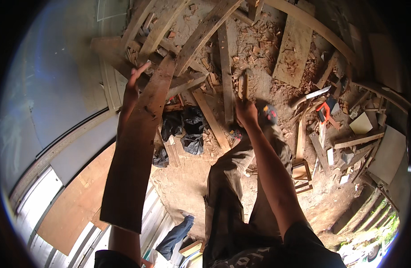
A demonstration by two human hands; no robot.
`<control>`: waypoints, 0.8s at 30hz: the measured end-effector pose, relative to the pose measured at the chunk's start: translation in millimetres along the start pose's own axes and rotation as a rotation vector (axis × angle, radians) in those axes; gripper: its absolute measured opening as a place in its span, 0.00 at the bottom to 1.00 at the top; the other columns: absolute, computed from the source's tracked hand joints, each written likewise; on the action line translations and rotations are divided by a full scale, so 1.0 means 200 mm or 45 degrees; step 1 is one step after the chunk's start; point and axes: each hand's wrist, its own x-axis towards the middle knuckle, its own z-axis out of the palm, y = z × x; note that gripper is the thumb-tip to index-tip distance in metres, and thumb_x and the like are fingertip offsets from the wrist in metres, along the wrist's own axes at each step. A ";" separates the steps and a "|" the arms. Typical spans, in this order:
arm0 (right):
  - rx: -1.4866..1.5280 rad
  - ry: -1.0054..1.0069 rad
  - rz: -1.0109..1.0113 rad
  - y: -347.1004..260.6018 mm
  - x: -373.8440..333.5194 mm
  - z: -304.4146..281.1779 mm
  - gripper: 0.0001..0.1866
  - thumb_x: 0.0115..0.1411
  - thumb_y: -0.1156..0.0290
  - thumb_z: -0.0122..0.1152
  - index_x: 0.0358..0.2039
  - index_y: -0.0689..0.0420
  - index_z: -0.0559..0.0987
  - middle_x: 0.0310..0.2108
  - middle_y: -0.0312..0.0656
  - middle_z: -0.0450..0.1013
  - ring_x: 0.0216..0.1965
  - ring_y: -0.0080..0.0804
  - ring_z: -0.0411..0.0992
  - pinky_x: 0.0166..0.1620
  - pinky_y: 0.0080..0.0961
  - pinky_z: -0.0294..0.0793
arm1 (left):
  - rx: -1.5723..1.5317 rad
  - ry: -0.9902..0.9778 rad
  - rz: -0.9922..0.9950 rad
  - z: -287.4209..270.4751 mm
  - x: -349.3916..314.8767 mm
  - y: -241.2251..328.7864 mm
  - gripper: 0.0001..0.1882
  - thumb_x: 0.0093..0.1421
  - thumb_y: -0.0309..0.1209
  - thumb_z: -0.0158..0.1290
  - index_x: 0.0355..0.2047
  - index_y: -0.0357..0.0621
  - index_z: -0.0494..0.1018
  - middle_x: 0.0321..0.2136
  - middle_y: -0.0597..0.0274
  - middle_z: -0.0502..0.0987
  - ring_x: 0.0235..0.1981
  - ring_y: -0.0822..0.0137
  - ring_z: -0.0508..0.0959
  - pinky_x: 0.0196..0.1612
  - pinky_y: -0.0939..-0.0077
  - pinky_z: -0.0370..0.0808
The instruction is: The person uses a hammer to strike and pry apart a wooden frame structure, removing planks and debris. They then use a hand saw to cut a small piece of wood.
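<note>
A long brown wooden plank (pixel 140 129) slants upward in front of my left forearm and hides most of it. Beside the plank's far left edge is my left hand (pixel 131 85), with its visible fingers stretched out. I cannot tell whether its hidden part touches the plank. My right hand (pixel 246 114) is closed around the wooden handle of what looks like a hammer (pixel 246 85), held upright above the littered ground. The tool's dark head is small and hard to make out. A blurred dark board (pixel 111 53) lies beyond my left hand.
Several timber beams (pixel 205 35) cross the wood-chip-covered ground ahead. Black plastic bags (pixel 192 129) sit beside the plank. To the right lie a machete-like blade (pixel 317 93), an orange-handled saw (pixel 323 112) and scrap boards (pixel 359 140). A grey panel wall (pixel 58 98) borders the left.
</note>
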 end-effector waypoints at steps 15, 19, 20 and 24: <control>-0.490 -0.399 -0.350 -0.39 0.55 -0.18 0.29 0.67 0.50 0.51 0.21 0.65 0.71 0.14 0.44 0.70 0.14 0.35 0.71 0.17 0.36 0.71 | -0.423 0.274 0.506 0.15 -0.25 -0.03 0.39 0.68 0.55 0.20 0.33 0.33 0.72 0.37 0.50 0.76 0.48 0.57 0.72 0.60 0.64 0.61; -0.505 -0.453 -0.614 -0.48 0.82 -0.14 0.33 0.67 0.47 0.47 0.19 0.65 0.75 0.17 0.47 0.72 0.15 0.38 0.72 0.24 0.41 0.75 | -0.635 0.112 0.634 0.20 -0.15 -0.05 0.39 0.68 0.56 0.22 0.35 0.33 0.72 0.37 0.50 0.75 0.48 0.56 0.72 0.61 0.63 0.61; -0.516 -0.480 -0.640 -0.50 0.81 -0.11 0.33 0.66 0.45 0.47 0.18 0.64 0.74 0.16 0.46 0.71 0.14 0.38 0.71 0.24 0.42 0.75 | -0.603 0.130 0.694 0.16 -0.17 -0.12 0.38 0.68 0.57 0.24 0.36 0.33 0.71 0.38 0.49 0.75 0.49 0.55 0.72 0.62 0.61 0.61; -0.500 -0.594 -0.648 -0.50 0.89 0.02 0.35 0.64 0.41 0.49 0.14 0.62 0.72 0.13 0.45 0.68 0.14 0.39 0.71 0.25 0.41 0.73 | -0.963 0.280 1.028 0.07 -0.09 -0.33 0.38 0.66 0.61 0.30 0.43 0.33 0.70 0.40 0.48 0.75 0.49 0.54 0.74 0.59 0.59 0.65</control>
